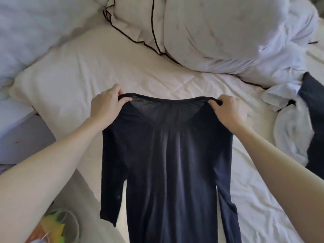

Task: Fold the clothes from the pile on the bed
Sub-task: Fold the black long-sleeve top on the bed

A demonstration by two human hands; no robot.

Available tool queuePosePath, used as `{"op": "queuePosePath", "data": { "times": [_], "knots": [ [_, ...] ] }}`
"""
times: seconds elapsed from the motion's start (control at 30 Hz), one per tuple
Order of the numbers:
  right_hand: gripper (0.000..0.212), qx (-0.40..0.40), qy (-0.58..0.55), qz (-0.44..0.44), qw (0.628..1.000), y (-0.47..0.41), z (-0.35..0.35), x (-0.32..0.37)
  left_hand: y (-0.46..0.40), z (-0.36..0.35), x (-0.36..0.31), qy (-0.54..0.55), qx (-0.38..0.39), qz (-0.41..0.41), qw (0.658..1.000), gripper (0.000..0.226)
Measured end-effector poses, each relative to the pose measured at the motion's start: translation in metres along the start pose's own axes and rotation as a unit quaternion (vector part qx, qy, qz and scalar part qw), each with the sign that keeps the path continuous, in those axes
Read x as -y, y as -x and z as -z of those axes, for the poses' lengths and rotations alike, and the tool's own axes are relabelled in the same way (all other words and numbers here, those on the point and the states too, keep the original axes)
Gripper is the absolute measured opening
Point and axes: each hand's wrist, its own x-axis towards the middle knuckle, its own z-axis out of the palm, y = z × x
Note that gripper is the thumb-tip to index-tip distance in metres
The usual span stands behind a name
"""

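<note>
Nearest the camera, at six o'clock, hangs the lower body of a dark long-sleeved top (168, 172), its sleeves dropping at either side; the garment is held up over the bed sheet (219, 199), spread flat between two bare forearms; at seven o'clock, beside the bed's edge, lies something yellow and green, too blurred to name; further up, the left hand (105, 106) pinches the left end of the neckline, fingers and thumb curled round the fabric, at about ten o'clock from the garment's middle; the right hand (228, 111) grips the opposite end at two o'clock, fingers likewise clamped on the cloth; at three o'clock sits the pile of clothes (294, 123), white and dark pieces tangled together; beyond, at twelve o'clock, a black-piped pillow (136, 20) and a rumpled white duvet (236, 35).
</note>
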Motion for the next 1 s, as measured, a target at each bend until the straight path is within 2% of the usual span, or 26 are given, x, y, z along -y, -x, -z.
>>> {"op": "queuePosePath", "data": {
  "times": [0.13,0.2,0.3,0.4,0.53,0.63,0.73,0.83,0.9,1.0],
  "knots": [
    [0.029,0.054,-0.064,-0.032,0.996,-0.027,-0.056,-0.01,-0.029,-0.059,0.008,-0.011,0.025,0.017,0.999,0.038],
    [0.031,0.068,-0.099,-0.054,0.991,-0.022,-0.08,-0.015,-0.028,-0.086,0.011,-0.004,0.051,0.018,0.999,0.039],
    [0.038,0.068,-0.113,-0.049,0.99,0.016,-0.104,-0.024,0.008,-0.115,0.017,0.021,0.079,0.01,0.997,0.038],
    [0.041,0.063,-0.119,-0.042,0.99,0.074,-0.117,-0.033,0.069,-0.124,0.029,0.011,0.057,0.01,0.998,0.03],
    [0.038,0.058,-0.106,-0.063,0.991,0.158,-0.127,-0.045,0.154,-0.12,0.044,0.047,0.043,0.068,0.996,0.017],
    [0.032,0.029,-0.083,-0.07,0.994,0.22,-0.131,-0.053,0.215,-0.116,0.046,0.134,0.071,0.172,0.973,0.013],
    [0.025,0.0,-0.102,-0.183,0.978,0.266,-0.131,-0.066,0.263,-0.121,0.045,0.183,0.1,0.288,0.935,0.017],
    [0.028,0.028,-0.119,-0.322,0.939,0.298,-0.134,-0.083,0.291,-0.128,0.041,0.188,0.148,0.327,0.914,0.024],
    [0.031,0.067,-0.122,-0.362,0.922,0.318,-0.135,-0.089,0.304,-0.132,0.039,0.189,0.16,0.348,0.904,0.022],
    [0.025,0.105,-0.144,-0.376,0.91,0.342,-0.132,-0.094,0.324,-0.139,0.039,0.192,0.185,0.366,0.891,0.026]
  ]
}}
